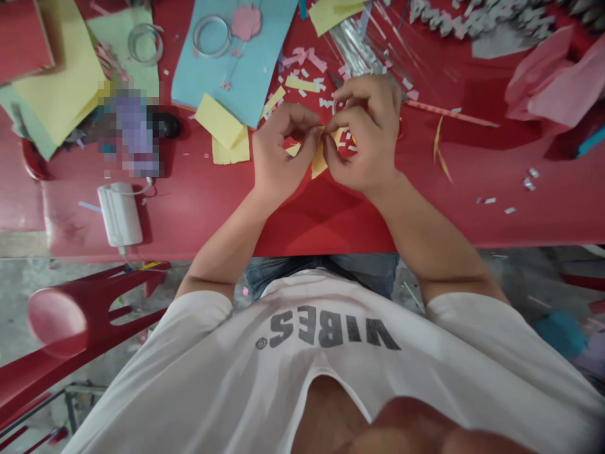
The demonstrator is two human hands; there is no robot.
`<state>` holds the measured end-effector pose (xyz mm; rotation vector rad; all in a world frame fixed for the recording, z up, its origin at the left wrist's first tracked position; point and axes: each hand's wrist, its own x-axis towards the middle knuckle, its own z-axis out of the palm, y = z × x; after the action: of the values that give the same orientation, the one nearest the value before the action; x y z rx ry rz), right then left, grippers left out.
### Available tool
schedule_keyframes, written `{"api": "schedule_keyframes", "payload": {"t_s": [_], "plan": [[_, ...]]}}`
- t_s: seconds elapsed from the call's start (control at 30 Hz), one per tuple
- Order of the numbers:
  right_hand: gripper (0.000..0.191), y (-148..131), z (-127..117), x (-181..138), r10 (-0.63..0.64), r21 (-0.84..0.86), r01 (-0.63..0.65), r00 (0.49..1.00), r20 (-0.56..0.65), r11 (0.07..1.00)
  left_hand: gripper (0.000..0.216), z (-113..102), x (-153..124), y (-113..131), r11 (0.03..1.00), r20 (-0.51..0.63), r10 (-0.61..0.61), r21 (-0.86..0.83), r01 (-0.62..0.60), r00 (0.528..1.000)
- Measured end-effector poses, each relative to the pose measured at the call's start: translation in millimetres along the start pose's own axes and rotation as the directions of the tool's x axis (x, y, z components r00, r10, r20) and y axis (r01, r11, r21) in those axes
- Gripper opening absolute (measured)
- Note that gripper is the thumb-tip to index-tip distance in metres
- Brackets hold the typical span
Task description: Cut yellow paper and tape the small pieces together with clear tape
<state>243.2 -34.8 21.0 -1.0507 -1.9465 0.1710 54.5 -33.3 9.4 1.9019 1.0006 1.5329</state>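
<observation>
My left hand [282, 151] and my right hand [363, 132] meet above the red table [198, 217], their fingertips pinching a small folded piece of yellow paper [320, 157]. The fingers hide part of that paper. Small paper scraps in pink and white [302, 69] lie just beyond my hands. A stack of yellow paper [223, 135] sits left of my left hand. To the right of my right hand lies a thin pink paper roll [449, 113].
A light blue sheet [231, 44] holds a clear tape roll [211, 36]. Silvery strips [362, 50] lie at the back, pink paper [553, 75] at right, and a white power bank [120, 214] at the front left. A red chair [70, 328] stands below the table edge.
</observation>
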Motion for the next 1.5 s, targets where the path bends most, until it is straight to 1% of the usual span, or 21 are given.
{"api": "schedule_keyframes", "payload": {"t_s": [0.07, 0.13, 0.2, 0.33, 0.4, 0.43, 0.53, 0.57, 0.63, 0.73, 0.8, 1.0, 1.23, 1.37, 1.5], "plan": [[0.014, -2, -2, 1, 0.0, -0.012, 0.0, 1.0, 0.016, 1.0, 0.036, 0, -1, 3, 1.0, 0.001, -0.029, -0.002, 0.029, 1.0], [0.011, -3, -4, 2, -0.048, -0.028, 0.047, 0.999, -0.015, 0.998, 0.038, 0, -2, 4, 0.999, 0.01, -0.041, -0.011, 0.041, 0.999], [0.013, -3, -4, 2, -0.066, -0.044, 0.064, 0.997, -0.035, 0.997, 0.038, 0, -2, 4, 0.999, 0.015, -0.045, -0.023, 0.046, 0.999], [0.018, -2, -3, 1, 0.001, -0.06, -0.001, 1.0, 0.004, 0.998, 0.038, -1, -2, 1, 0.999, 0.019, -0.036, -0.018, 0.036, 0.999], [0.02, -1, -1, 0, 0.004, -0.056, -0.003, 1.0, 0.015, 0.998, 0.038, -1, -1, 2, 0.999, 0.02, -0.033, -0.007, 0.033, 0.999], [0.02, 0, -1, 0, -0.007, -0.05, 0.007, 1.0, 0.01, 0.999, 0.037, -1, -1, 3, 0.999, 0.022, -0.033, -0.004, 0.033, 0.999], [0.015, 3, 1, 1, -0.099, -0.019, 0.098, 0.993, -0.07, 0.995, 0.035, -1, 0, 5, 0.999, 0.018, -0.037, -0.005, 0.037, 0.999], [0.014, 3, 1, 1, -0.11, -0.01, 0.109, 0.99, -0.085, 0.994, 0.036, -1, 0, 5, 0.999, 0.018, -0.038, -0.01, 0.038, 0.999], [0.014, 1, 0, 2, -0.07, 0.001, 0.07, 0.996, -0.054, 0.998, 0.037, -1, -1, 5, 0.999, 0.019, -0.046, -0.023, 0.046, 0.999], [0.015, -4, -4, 2, 0.059, 0.009, -0.06, 0.997, 0.054, 0.998, 0.037, 0, -3, 5, 0.997, 0.042, -0.068, -0.039, 0.07, 0.997], [0.014, -6, -7, 2, 0.089, 0.024, -0.091, 0.993, 0.08, 0.996, 0.035, 0, -4, 5, 0.996, 0.057, -0.077, -0.039, 0.079, 0.995], [0.01, -7, -10, 3, 0.049, 0.043, -0.052, 0.996, 0.07, 0.998, 0.035, 0, -6, 7, 0.994, 0.066, -0.095, -0.05, 0.098, 0.993], [0.017, -9, -16, 6, 0.094, -0.028, -0.091, 0.986, 0.137, 0.995, 0.036, 2, -5, 8, 0.994, 0.05, -0.096, -0.053, 0.098, 0.994], [0.017, -11, -18, 8, 0.083, -0.057, -0.076, 0.987, 0.136, 0.995, 0.039, 2, -4, 9, 0.996, 0.046, -0.077, -0.043, 0.079, 0.996], [0.018, -9, -19, 9, 0.047, -0.083, -0.035, 0.988, 0.149, 0.996, 0.037, 2, -5, 12, 0.991, 0.056, -0.113, -0.067, 0.116, 0.992]]}}
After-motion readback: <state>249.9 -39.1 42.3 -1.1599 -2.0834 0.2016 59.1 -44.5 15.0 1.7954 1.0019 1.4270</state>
